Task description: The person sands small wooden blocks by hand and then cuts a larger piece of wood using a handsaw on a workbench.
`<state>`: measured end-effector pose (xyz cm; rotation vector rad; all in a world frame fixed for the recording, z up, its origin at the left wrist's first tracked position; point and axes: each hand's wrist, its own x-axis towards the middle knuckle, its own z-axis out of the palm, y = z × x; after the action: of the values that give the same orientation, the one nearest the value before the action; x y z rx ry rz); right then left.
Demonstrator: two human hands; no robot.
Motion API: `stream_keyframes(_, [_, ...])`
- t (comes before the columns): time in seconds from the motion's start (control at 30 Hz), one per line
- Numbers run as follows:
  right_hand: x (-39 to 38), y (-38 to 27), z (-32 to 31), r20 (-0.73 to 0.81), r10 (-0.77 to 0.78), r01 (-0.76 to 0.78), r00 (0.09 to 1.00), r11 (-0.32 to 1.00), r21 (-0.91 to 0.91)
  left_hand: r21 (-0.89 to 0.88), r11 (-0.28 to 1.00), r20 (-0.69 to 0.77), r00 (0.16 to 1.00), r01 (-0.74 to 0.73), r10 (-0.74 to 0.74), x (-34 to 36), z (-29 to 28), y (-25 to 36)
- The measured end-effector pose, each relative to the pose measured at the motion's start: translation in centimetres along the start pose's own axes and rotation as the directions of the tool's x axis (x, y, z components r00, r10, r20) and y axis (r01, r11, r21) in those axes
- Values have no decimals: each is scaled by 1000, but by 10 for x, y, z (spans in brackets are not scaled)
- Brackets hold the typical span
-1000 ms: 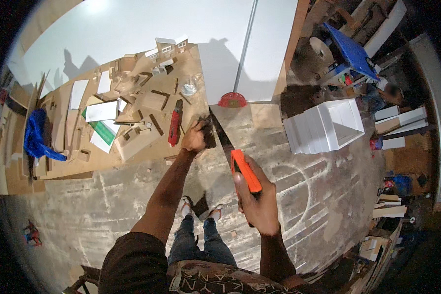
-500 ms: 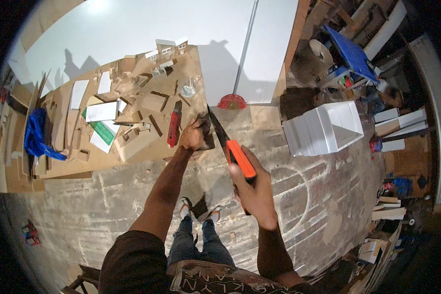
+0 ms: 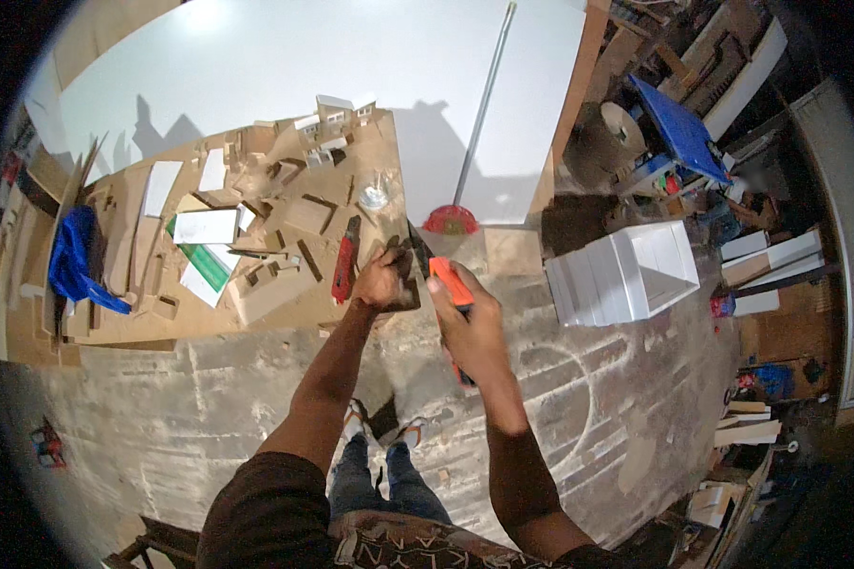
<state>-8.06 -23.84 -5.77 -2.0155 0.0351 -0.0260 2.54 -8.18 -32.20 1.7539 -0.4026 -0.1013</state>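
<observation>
My right hand is closed around the orange handle of a handsaw. Its dark blade runs up and away along the worktable's right edge, close beside my left hand. At that corner my left hand is closed on a small dark wooden piece, partly hidden by the fingers. Whether the blade's teeth touch the wood I cannot tell. Just left of this hand lies a red hand tool with a dark end. A clear container stands farther back on the brown tabletop.
Wood offcuts, white panels and a green sheet litter the table. A blue cloth lies at far left. A red-headed broom lies against the large white board. White stacked bins stand right on the stained floor.
My right hand has pushed the saw forward and slightly left, bringing its handle nearer my left hand. The left hand stays on the wooden piece. The whole view has shifted slightly.
</observation>
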Motion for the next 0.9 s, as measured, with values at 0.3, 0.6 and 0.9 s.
stream_keyframes(0.3, [41, 37, 8, 7, -43, 43, 999, 999, 6, 547, 801, 94, 968, -245, 232, 19, 21, -9])
stream_keyframes(0.6, [19, 47, 24, 8, 94, -94, 996, 991, 100, 147, 972, -62, 979, -183, 194, 4, 1, 2])
stream_keyframes(0.9, [-5, 64, 26, 50, -14, 6, 999, 988, 155, 450, 870, -172, 937, -201, 305, 2, -8, -19])
